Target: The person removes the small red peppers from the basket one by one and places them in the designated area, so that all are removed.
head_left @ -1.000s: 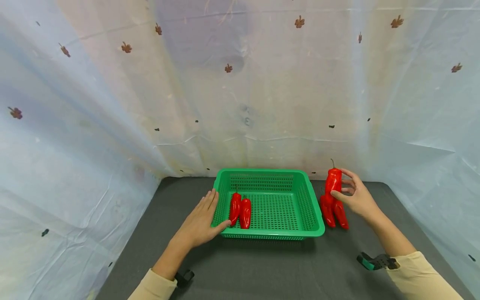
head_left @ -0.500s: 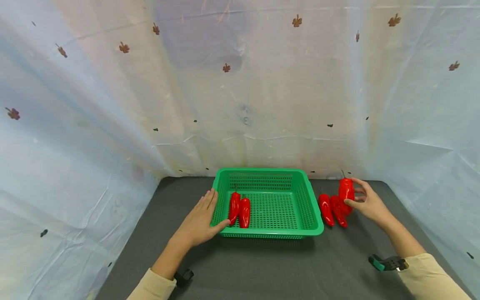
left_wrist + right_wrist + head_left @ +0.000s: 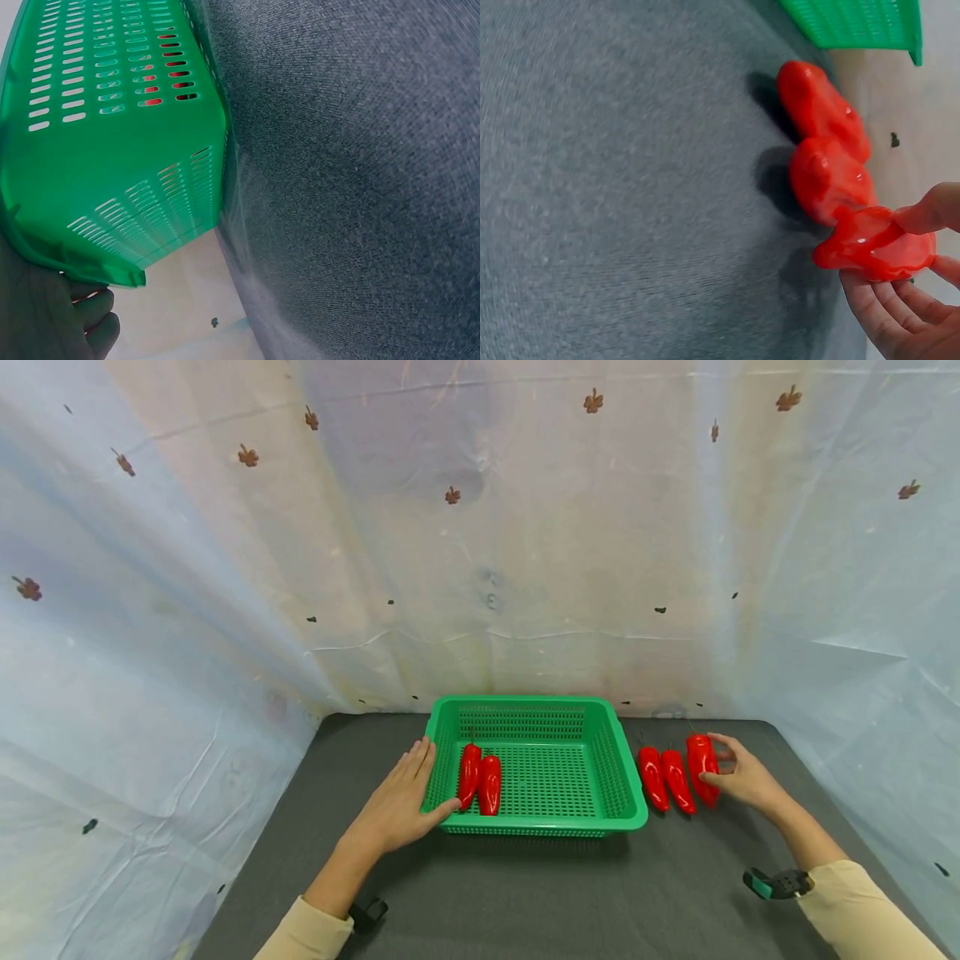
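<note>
My right hand (image 3: pixel 746 777) holds a red pepper (image 3: pixel 702 768) between thumb and fingers, at the right end of a row. In the right wrist view the thumb (image 3: pixel 930 210) lies on top of this pepper and the fingers curl beneath its side. Two more red peppers (image 3: pixel 652 778) (image 3: pixel 678 782) lie beside it on the dark table. My left hand (image 3: pixel 397 797), fingers straight, rests on the left rim of a green plastic basket (image 3: pixel 536 823). Inside the basket, two red peppers (image 3: pixel 469 777) (image 3: pixel 490 786) lie side by side on the left.
A dark grey cloth (image 3: pixel 540 902) covers the table. Pale plastic sheeting (image 3: pixel 525 568) with brown leaf marks hangs behind and at both sides. The basket's right wall stands close to the leftmost pepper of the row.
My right hand has carried its pepper right and down, from over the other two to their right side. The left hand and basket have stayed in place.
</note>
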A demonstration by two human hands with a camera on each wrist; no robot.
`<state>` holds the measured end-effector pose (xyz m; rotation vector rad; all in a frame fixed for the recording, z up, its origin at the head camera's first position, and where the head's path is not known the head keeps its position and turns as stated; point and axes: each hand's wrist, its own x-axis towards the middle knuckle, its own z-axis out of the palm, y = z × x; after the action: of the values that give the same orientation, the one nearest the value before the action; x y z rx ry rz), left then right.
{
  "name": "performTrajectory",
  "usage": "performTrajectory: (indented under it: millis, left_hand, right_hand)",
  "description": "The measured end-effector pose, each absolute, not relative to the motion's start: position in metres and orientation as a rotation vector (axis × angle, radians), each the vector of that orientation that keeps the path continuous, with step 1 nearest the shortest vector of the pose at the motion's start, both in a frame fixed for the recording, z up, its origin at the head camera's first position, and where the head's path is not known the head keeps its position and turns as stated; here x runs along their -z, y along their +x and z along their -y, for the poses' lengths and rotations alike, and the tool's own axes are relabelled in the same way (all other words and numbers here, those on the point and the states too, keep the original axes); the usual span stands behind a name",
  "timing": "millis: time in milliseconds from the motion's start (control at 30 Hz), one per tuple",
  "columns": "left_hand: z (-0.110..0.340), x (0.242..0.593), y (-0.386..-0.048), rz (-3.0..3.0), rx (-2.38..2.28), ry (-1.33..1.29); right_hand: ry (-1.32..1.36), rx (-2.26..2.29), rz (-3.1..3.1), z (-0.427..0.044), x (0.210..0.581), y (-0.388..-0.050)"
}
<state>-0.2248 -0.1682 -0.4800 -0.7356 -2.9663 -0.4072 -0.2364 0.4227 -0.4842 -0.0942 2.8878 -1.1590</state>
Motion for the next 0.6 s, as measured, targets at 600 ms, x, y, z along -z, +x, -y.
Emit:
performTrajectory:
  millis: [600]
  left_hand:
    - [0.168,0.48,-0.225,2.967,0.393,-0.727]
  right_hand:
    - [-0.027,1.066,-2.808,-0.429,0.497,-0.244]
